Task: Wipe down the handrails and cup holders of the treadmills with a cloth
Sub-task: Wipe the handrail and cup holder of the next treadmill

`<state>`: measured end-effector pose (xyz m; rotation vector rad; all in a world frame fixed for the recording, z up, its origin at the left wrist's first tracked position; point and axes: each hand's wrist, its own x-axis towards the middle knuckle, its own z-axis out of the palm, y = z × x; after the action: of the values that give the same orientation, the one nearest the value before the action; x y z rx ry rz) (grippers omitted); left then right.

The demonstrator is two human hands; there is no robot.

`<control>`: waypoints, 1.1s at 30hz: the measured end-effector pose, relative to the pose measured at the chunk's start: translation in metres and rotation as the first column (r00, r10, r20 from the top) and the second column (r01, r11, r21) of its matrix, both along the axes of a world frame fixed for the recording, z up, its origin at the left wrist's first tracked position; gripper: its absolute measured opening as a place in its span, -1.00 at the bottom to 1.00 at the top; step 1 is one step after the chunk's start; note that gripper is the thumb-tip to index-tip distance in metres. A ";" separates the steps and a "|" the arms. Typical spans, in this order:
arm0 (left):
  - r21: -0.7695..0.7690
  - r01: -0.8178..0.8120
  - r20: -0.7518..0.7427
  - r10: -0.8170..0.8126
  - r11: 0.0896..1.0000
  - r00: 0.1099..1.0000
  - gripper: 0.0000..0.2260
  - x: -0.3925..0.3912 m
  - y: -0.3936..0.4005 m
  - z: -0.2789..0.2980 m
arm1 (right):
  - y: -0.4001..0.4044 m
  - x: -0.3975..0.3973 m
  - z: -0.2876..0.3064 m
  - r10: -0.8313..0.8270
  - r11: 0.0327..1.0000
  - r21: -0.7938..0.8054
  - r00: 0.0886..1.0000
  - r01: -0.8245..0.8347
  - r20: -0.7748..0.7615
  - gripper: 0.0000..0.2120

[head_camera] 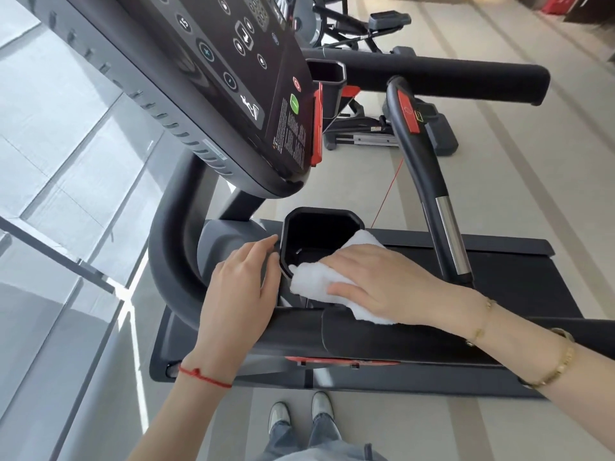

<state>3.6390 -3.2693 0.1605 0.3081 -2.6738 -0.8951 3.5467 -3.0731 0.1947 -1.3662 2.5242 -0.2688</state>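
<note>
A black cup holder [319, 224] sits below the treadmill console, its inside dark and bare. My right hand [389, 281] lies flat on a white cloth [312, 277] and presses it against the holder's near right rim. My left hand [243, 287] rests on the holder's left outer wall with fingers loosely bent, thumb side up. The near black handrail [382, 337] runs under both hands. A second cup holder [327, 74] and the far handrail [466, 78] lie beyond the console.
The slanted console [233, 78] with buttons overhangs the cup holder. A centre grip bar [429, 181] with a red panel and chrome sleeve rises at right. The treadmill belt [519, 277] lies beneath. Another exercise machine [376, 128] stands behind; glass wall at left.
</note>
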 end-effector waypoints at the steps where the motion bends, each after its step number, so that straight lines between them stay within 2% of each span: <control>1: -0.001 0.002 -0.002 -0.002 1.000 1.000 -0.71 0.000 0.000 0.000 | -0.014 -0.001 -0.002 -0.001 1.000 0.014 1.000 0.001 -0.030 -0.68; 4: 0.000 0.002 -0.003 -0.002 1.000 1.000 -0.71 0.000 0.001 0.000 | -0.035 0.000 -0.008 -0.029 1.000 -0.005 1.000 0.029 -0.007 -0.68; 7: -0.013 -0.012 -0.004 0.012 1.000 1.000 -0.71 -0.002 0.001 0.001 | -0.010 -0.003 -0.011 0.021 0.997 -0.068 0.997 -0.026 -0.076 -0.70; 11: -0.026 -0.013 -0.006 0.012 1.000 1.000 -0.71 -0.006 0.001 0.003 | 0.019 -0.015 -0.011 0.081 0.985 -0.150 0.996 -0.087 -0.049 -0.70; 13: -0.036 -0.005 0.003 0.005 0.999 1.000 -0.70 -0.010 0.002 0.004 | 0.020 -0.019 -0.014 -0.009 0.958 -0.287 0.998 0.025 0.057 -0.68; 15: -0.047 -0.002 0.006 0.003 0.999 1.000 -0.69 -0.016 0.003 0.004 | 0.015 -0.027 -0.015 -0.158 0.854 -0.473 0.974 0.218 0.164 -0.71; 17: -0.060 -0.004 0.015 0.005 0.998 1.000 -0.67 -0.022 0.005 0.004 | 0.002 -0.040 -0.015 -0.274 0.764 -0.568 0.951 0.305 0.143 -0.74; 19: -0.064 -0.010 0.020 0.011 0.998 1.000 -0.65 -0.026 0.007 0.003 | -0.019 -0.053 -0.013 -0.288 0.788 -0.541 0.953 0.294 0.097 -0.73; 22: -0.068 -0.010 0.031 0.012 0.998 0.999 -0.65 -0.030 0.008 0.001 | -0.047 -0.070 -0.021 -0.198 0.939 -0.295 0.979 0.176 -0.045 -0.66; 24: -0.064 -0.010 0.039 0.013 0.998 0.999 -0.65 -0.031 0.008 0.000 | -0.052 -0.073 -0.025 -0.157 0.972 -0.197 0.976 0.126 -0.149 -0.64; 26: -0.047 -0.009 0.035 0.011 0.999 0.999 -0.64 -0.031 0.007 -0.001 | -0.044 -0.073 -0.027 -0.150 0.971 -0.207 0.981 0.123 -0.121 -0.64; 30: -0.039 0.002 0.037 -0.001 0.999 0.999 -0.61 -0.032 0.006 -0.002 | -0.017 -0.076 -0.029 -0.211 0.945 -0.232 0.972 0.230 0.104 -0.63; 33: -0.043 0.004 0.028 -0.003 0.999 1.000 -0.63 -0.032 0.007 -0.003 | -0.037 -0.081 -0.025 -0.162 0.976 -0.144 0.987 0.162 0.016 -0.65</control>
<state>3.6068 -3.2626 0.1571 0.3082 -2.7164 -0.8393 3.4655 -3.1101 0.1702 -1.2072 2.6625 -0.4954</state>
